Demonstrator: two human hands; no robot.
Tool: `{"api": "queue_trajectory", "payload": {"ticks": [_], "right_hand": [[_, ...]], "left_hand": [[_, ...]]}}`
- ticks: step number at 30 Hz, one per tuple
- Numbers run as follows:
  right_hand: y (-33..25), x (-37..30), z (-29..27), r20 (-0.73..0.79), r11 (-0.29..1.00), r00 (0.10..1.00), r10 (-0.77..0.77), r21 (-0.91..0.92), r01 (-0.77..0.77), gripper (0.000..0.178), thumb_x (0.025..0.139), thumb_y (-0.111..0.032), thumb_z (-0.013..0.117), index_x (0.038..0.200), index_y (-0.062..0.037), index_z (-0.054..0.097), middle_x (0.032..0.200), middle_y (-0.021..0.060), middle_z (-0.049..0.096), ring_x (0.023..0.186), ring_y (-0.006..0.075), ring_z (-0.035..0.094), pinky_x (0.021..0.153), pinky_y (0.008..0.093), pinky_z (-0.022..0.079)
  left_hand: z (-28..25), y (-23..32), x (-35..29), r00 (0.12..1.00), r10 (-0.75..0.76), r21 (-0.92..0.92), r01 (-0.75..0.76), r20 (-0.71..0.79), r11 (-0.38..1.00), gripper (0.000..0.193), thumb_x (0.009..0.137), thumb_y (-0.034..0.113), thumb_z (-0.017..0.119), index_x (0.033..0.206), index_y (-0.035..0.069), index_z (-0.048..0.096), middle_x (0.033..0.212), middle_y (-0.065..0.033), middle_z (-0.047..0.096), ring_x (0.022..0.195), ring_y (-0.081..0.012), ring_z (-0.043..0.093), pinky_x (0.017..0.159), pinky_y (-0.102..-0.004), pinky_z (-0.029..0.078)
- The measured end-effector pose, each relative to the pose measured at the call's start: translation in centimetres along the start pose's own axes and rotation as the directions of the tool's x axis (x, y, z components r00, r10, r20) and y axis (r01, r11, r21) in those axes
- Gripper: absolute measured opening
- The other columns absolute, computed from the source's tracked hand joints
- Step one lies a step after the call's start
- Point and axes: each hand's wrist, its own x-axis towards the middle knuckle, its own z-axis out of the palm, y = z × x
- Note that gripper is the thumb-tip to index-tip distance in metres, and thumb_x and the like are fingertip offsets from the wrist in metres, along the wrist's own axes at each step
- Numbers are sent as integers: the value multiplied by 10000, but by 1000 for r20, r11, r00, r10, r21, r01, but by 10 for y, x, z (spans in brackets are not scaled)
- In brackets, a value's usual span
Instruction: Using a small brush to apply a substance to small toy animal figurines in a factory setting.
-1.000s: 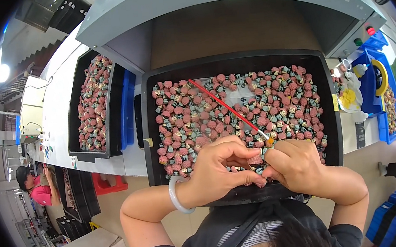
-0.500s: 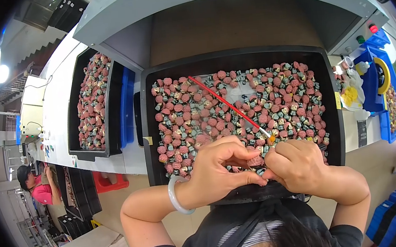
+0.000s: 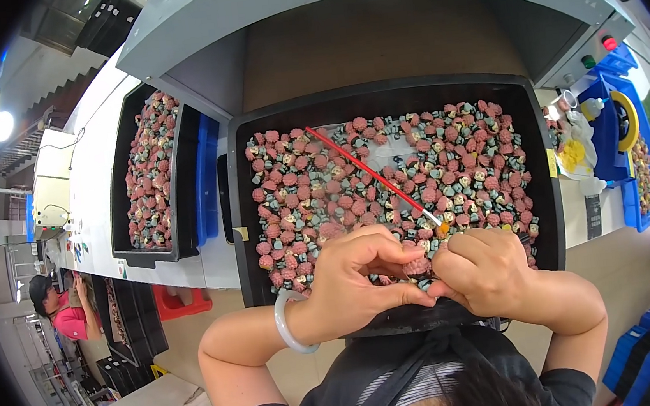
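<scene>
Pink-topped figurine (image 3: 416, 267) sits pinched between your left fingers (image 3: 397, 255); your right fingers (image 3: 456, 266) curl beside it, their grip hidden; beyond both lies the red brush (image 3: 373, 173).

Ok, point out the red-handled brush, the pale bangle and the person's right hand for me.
Red-handled brush (image 3: 373, 173): head view, middle of the handle.
Pale bangle (image 3: 281, 322): head view, outer left curve of the ring.
Right hand (image 3: 482, 270): head view, back of the hand.
</scene>
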Motion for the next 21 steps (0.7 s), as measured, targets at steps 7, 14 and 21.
{"api": "queue_trajectory", "payload": {"ticks": [7,14,21], "right_hand": [[1,1,2,-41,1000,999,13,-22,-14,300,707,-330,626,650,-102,439,543,21,379,451,163,472,373,276,374],[3,1,4,-42,1000,999,-7,-6,7,291,711,-335,619,657,-102,454,544,22,381,453,164,474,369,278,370],[5,0,4,-45,999,999,-30,19,31,288,712,-341,621,668,-102,466,548,23,399,455,176,478,374,294,371]], "left_hand": [[0,2,2,1000,8,-11,-8,3,1000,398,543,-52,779,896,-29,596,844,-85,551,790,-134,572,710,-243,502],[1,2,2,999,-33,-104,33,7,994,386,554,-70,765,897,-38,591,858,-89,549,805,-141,575,733,-258,504],[2,2,1,999,-52,-169,52,9,984,368,566,-84,753,892,-33,590,864,-91,549,807,-145,574,722,-257,506]]}}
